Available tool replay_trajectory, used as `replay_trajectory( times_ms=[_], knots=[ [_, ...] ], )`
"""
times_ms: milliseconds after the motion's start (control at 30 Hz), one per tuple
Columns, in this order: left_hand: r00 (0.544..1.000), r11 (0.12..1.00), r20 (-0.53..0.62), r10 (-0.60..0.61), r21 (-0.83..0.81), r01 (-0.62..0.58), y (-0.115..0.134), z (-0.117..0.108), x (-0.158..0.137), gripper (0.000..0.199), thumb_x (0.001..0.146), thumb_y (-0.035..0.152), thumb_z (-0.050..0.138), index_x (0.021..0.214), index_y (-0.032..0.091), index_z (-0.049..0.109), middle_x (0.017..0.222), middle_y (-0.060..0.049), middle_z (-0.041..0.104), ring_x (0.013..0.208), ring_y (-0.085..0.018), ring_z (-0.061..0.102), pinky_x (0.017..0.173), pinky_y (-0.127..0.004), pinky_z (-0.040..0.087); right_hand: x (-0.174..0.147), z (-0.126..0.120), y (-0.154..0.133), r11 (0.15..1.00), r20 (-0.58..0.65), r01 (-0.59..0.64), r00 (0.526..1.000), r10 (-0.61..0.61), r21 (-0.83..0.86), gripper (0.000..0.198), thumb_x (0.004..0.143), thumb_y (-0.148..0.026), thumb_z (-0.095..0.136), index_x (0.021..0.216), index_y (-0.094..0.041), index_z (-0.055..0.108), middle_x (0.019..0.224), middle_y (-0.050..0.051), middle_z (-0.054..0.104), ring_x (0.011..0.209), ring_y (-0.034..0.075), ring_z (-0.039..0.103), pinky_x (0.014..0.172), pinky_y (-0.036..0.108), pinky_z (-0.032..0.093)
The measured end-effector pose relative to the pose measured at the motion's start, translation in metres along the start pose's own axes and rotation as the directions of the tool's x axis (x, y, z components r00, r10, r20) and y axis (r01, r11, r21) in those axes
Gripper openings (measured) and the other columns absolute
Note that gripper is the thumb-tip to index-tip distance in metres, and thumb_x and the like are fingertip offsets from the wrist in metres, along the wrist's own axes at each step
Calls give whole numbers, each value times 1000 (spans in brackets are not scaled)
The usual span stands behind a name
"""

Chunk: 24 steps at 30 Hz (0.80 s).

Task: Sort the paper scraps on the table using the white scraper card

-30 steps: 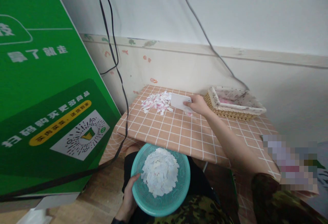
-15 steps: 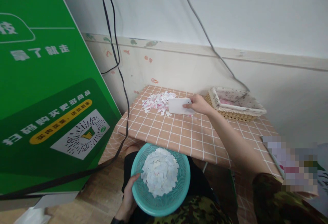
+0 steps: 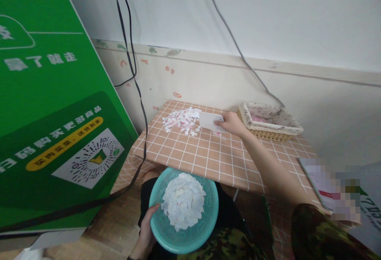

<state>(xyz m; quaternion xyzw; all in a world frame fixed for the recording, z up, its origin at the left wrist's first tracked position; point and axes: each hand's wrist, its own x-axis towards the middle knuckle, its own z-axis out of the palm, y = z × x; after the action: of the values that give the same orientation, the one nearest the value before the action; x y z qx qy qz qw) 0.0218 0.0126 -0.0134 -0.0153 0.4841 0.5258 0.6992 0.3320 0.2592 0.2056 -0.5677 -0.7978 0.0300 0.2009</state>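
My left hand (image 3: pixel 149 224) is closed on the left rim of a round teal plastic basket (image 3: pixel 210 216), thumb over the edge. The basket rests on my lap, and a heap of small white paper scraps (image 3: pixel 183 200) fills its middle. Over the table, my right hand (image 3: pixel 233 123) pinches the right end of a flat white scraper (image 3: pixel 208 121). The scraper's left edge meets a loose pile of white and pink paper scraps (image 3: pixel 180 120) on the checked tablecloth (image 3: pixel 178 153). A few scraps lie below and behind the scraper.
A wicker basket (image 3: pixel 269 133) with a cloth lining stands at the back right against the wall. Dark straps (image 3: pixel 139 93) hang at the left in front of a green panel (image 3: pixel 98 101). A flat item, partly blurred out (image 3: pixel 315 180), lies at the table's right edge.
My right hand has moved the scraper slightly rightward relative to the pile, uncovering more scraps. The whole view has shifted a little. My left hand keeps its hold on the teal basket.
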Motion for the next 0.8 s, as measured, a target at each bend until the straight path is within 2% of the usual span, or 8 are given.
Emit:
replay_trajectory(
  times_ms=[100,233,367,500,800],
  knots=[
    [999,1000,-36,4,0,-4,0,1,-1,17,67,22,66,80,12,72,77,-8,76,76,-26,70,80,-40,53,-2,0,-3,1000,0,10,1000,-10,24,22,74,-31,56,63,-14,63,57,4,58,53,13,49,52,25,30],
    [1000,1000,-16,-14,-22,13,1,3,-1,18,68,23,65,81,11,71,75,-9,76,74,-25,70,80,-39,52,-5,-1,-6,998,42,40,998,-42,47,21,74,-30,55,62,-14,61,56,3,58,53,13,49,53,24,30],
    [1000,1000,-8,6,-5,-6,1,3,-2,17,68,24,66,78,12,72,75,-8,76,73,-27,70,78,-42,53,-8,-3,-4,999,13,35,999,-35,34,19,74,-29,55,62,-15,61,59,3,59,56,14,51,54,24,31],
    [1000,1000,16,-15,-10,16,1,3,-3,20,68,24,65,82,11,71,78,-10,76,78,-29,70,79,-43,53,-9,-2,-3,999,35,31,999,-33,43,20,74,-30,56,61,-15,60,57,3,58,55,13,50,53,24,30],
    [1000,1000,-22,-12,-7,12,0,0,0,18,66,23,67,78,11,71,74,-9,76,75,-28,70,78,-42,53,-8,6,-2,999,6,-6,1000,6,37,22,75,-32,54,61,-16,59,55,1,55,53,12,46,52,24,29]
  ],
)
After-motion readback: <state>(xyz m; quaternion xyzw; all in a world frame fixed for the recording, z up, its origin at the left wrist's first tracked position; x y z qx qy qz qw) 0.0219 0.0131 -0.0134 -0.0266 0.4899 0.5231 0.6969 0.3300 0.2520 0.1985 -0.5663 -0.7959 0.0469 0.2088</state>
